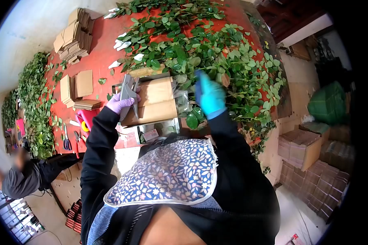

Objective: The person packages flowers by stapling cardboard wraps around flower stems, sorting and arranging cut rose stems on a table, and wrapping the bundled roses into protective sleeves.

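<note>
My left hand (117, 103), in a purple glove, is wrapped round a grey stapler (128, 93) over the left side of an open box. Brown kraft paper (157, 96) lies in that box, folded over its contents. To the right of the box, my right hand (212, 97) wears a turquoise glove and is smeared by motion. Its fingers look closed on a dark blue thing (198, 86), too blurred to name. Leafy green stems (233, 65) lie just beyond and beside this hand.
Cardboard stacks (74, 36) and folded card pieces (84, 83) stand on the red table (106, 41). Scissors (66, 141) and a pink tape dispenser (85, 118) lie at its near left. Another person (22, 175) is at lower left. Carton bundles (315, 179) are piled at right.
</note>
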A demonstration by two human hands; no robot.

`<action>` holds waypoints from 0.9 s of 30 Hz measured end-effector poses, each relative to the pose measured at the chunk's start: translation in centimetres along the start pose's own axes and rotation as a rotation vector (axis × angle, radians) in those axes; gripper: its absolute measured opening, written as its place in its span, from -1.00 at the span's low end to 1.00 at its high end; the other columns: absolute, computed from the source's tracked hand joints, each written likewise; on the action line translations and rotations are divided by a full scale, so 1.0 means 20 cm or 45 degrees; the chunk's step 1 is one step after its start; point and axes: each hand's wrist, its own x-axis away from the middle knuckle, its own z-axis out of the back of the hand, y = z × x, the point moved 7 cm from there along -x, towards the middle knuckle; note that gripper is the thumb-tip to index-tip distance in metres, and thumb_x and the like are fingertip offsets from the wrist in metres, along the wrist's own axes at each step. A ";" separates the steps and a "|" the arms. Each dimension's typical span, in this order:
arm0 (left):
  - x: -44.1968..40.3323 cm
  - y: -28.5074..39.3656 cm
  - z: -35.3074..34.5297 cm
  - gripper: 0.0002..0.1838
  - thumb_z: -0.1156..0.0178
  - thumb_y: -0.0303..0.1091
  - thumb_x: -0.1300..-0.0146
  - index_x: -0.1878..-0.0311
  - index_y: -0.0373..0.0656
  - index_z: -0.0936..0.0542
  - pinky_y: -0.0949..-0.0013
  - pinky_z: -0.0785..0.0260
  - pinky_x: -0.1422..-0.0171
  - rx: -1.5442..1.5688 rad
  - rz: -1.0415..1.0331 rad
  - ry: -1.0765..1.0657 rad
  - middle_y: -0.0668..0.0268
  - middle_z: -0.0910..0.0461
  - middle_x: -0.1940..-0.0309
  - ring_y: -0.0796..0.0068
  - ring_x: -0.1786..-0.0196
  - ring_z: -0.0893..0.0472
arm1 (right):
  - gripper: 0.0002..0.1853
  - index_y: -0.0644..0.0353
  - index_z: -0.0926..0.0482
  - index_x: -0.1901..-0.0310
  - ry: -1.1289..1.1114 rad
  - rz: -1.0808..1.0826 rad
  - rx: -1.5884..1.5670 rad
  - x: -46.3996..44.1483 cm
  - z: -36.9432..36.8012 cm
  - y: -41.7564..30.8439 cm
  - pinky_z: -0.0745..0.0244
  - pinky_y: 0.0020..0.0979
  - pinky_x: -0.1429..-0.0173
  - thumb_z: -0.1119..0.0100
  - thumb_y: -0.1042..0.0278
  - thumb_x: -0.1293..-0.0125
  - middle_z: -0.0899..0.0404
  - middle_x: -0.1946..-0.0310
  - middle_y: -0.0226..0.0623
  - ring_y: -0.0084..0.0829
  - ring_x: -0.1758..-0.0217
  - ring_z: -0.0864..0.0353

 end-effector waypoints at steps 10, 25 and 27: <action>-0.03 -0.01 0.03 -0.47 -0.31 -0.35 -0.20 -0.21 -0.34 -0.44 0.40 -0.33 -0.24 0.016 -0.077 -0.048 0.23 -0.63 0.07 0.42 -0.04 -0.58 | -0.39 0.16 -0.23 -0.31 -0.039 0.048 0.233 -0.04 -0.14 -0.04 -0.38 -0.03 0.15 -0.14 0.23 -0.24 -0.57 0.51 -0.15 -0.05 0.40 -0.56; 0.18 0.20 -0.44 -0.52 0.09 -0.05 -0.48 -0.22 -0.25 -0.39 0.39 -0.33 -0.12 -0.169 -0.525 0.142 0.28 -0.50 0.00 0.45 -0.01 -0.49 | -0.14 0.26 -0.09 -0.32 -0.171 0.405 -1.264 0.18 -0.09 -0.77 -0.42 -0.26 -0.15 -0.41 0.43 -0.02 -0.43 -0.06 -0.03 -0.17 -0.11 -0.51; 0.18 0.24 -0.51 -0.51 0.06 -0.02 -0.45 -0.19 -0.25 -0.40 0.36 -0.33 -0.10 -0.399 -0.639 0.177 0.24 -0.49 0.04 0.39 0.02 -0.49 | -0.18 0.22 -0.10 -0.31 -0.313 0.323 -1.676 0.20 -0.19 -0.76 -0.43 -0.32 -0.12 -0.33 0.55 -0.02 -0.44 -0.02 -0.16 -0.33 -0.07 -0.48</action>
